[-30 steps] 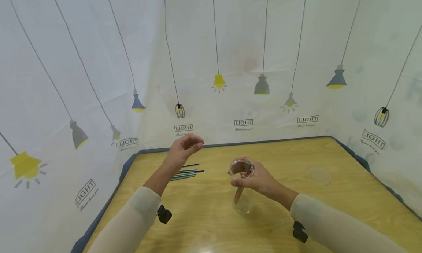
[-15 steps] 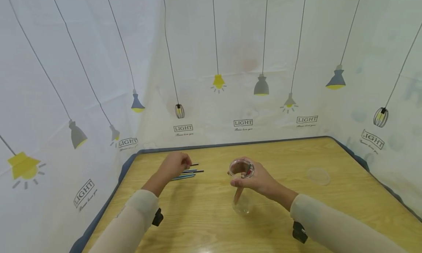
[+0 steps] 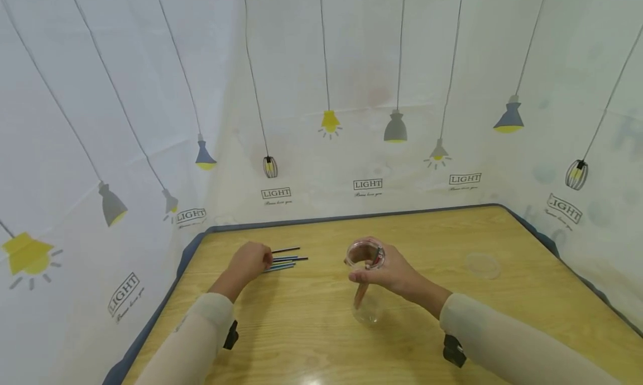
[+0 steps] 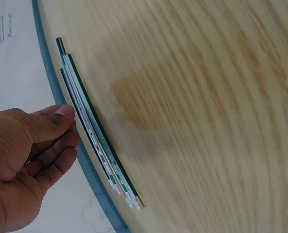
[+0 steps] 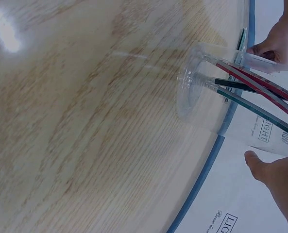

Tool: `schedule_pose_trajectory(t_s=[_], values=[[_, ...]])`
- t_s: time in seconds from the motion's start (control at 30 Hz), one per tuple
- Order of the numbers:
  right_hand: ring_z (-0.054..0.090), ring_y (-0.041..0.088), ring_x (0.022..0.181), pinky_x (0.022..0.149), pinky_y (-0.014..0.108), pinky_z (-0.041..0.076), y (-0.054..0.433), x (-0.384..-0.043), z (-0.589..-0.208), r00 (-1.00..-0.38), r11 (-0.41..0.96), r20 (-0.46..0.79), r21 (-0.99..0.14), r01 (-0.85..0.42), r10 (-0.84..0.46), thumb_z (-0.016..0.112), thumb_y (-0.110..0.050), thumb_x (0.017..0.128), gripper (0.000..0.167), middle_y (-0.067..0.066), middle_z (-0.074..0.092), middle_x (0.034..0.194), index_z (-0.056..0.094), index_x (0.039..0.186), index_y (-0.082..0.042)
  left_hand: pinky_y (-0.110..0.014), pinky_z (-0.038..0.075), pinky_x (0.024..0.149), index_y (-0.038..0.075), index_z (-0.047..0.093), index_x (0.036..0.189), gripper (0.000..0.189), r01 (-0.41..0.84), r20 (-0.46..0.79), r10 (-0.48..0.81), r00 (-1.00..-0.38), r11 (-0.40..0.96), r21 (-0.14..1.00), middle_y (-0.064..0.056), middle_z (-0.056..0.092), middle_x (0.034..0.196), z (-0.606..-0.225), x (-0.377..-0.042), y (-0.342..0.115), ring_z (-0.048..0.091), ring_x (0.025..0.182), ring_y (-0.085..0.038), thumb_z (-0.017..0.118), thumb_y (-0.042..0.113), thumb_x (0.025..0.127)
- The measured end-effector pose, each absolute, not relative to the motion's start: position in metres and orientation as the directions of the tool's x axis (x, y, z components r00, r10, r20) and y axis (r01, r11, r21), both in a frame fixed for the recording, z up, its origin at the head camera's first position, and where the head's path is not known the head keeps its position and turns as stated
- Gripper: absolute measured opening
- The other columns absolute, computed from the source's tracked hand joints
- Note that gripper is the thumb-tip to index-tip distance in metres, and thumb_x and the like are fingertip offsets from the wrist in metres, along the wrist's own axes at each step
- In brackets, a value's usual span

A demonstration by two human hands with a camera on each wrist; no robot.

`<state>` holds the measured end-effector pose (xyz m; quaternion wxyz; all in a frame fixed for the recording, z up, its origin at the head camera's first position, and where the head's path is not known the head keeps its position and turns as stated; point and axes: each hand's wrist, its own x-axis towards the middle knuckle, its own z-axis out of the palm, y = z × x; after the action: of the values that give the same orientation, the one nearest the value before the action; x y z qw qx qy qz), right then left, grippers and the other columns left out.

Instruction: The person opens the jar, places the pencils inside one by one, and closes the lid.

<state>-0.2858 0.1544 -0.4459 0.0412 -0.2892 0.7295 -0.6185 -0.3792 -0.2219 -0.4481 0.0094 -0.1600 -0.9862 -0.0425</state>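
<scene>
My right hand grips a tall clear jar near its rim and holds it above the table. Several pencils, red, green and dark, lean inside the jar in the right wrist view. A bunch of blue, green and dark pencils lies on the table at the left. My left hand is at this bunch, its fingers bent. In the left wrist view, thumb and fingertips come near one another beside the pencils, with no pencil visibly between them.
A clear round lid lies flat on the wooden table to the right. A white backdrop printed with lamps stands behind and at both sides, with a blue band along the table's back edge.
My left hand has come down from the air to the pencils, then slid slightly left and nearer. The right hand and jar have stayed in place.
</scene>
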Motion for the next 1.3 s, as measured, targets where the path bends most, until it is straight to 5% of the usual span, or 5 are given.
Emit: schedule_pose_trajectory(t_s=[0.4, 0.57, 0.77, 1.03, 1.3], values=[[0.069, 0.018, 0.125, 0.122, 0.064, 0.046, 0.153, -0.285, -0.446, -0.836, 0.060, 0.289, -0.933, -0.356, -0.467, 0.088, -0.016, 0.096, 0.054, 0.014, 0.071, 0.135, 0.061, 0.142, -0.007, -0.050, 0.062, 0.104, 0.008, 0.084, 0.104, 0.008, 0.259, -0.018, 0.260, -0.965, 0.965, 0.051, -0.007, 0.082, 0.105, -0.460, -0.379, -0.230, 0.077, 0.108, -0.032, 0.078, 0.003, 0.101], [0.069, 0.018, 0.123, 0.117, 0.055, 0.050, 0.153, -0.285, -0.447, -0.843, 0.067, 0.282, -0.935, -0.350, -0.458, 0.089, -0.017, 0.095, 0.055, 0.013, 0.071, 0.134, 0.061, 0.141, -0.007, -0.048, 0.064, 0.097, 0.009, 0.084, 0.102, 0.010, 0.258, -0.016, 0.259, -0.966, 0.964, 0.071, -0.007, 0.082, 0.103, -0.464, -0.380, -0.233, 0.076, 0.104, -0.030, 0.078, 0.002, 0.099], [0.070, 0.016, 0.121, 0.118, 0.062, 0.047, 0.153, -0.285, -0.447, -0.837, 0.050, 0.299, -0.931, -0.360, -0.459, 0.090, -0.016, 0.095, 0.054, 0.015, 0.071, 0.133, 0.062, 0.140, -0.005, -0.047, 0.065, 0.092, 0.011, 0.083, 0.095, 0.007, 0.281, 0.005, 0.282, -0.959, 0.957, 0.076, -0.003, 0.080, 0.096, -0.469, -0.382, -0.236, 0.076, 0.097, -0.027, 0.083, 0.005, 0.097], [0.071, 0.023, 0.120, 0.103, 0.029, 0.056, 0.152, -0.286, -0.447, -0.830, 0.038, 0.313, -0.928, -0.371, -0.461, 0.090, -0.013, 0.094, 0.053, 0.019, 0.072, 0.133, 0.063, 0.139, -0.005, -0.046, 0.065, 0.090, 0.013, 0.081, 0.093, 0.009, 0.300, 0.020, 0.300, -0.954, 0.952, 0.063, -0.001, 0.079, 0.093, -0.477, -0.387, -0.241, 0.074, 0.092, -0.024, 0.083, 0.005, 0.096], [0.070, 0.017, 0.122, 0.117, 0.058, 0.048, 0.153, -0.287, -0.450, -0.833, 0.051, 0.306, -0.928, -0.369, -0.461, 0.089, -0.014, 0.095, 0.053, 0.015, 0.073, 0.133, 0.062, 0.139, -0.006, -0.046, 0.064, 0.090, 0.012, 0.079, 0.091, 0.011, 0.312, 0.067, 0.308, -0.949, 0.947, 0.073, -0.002, 0.078, 0.093, -0.475, -0.382, -0.242, 0.072, 0.090, -0.022, 0.080, 0.003, 0.096]])
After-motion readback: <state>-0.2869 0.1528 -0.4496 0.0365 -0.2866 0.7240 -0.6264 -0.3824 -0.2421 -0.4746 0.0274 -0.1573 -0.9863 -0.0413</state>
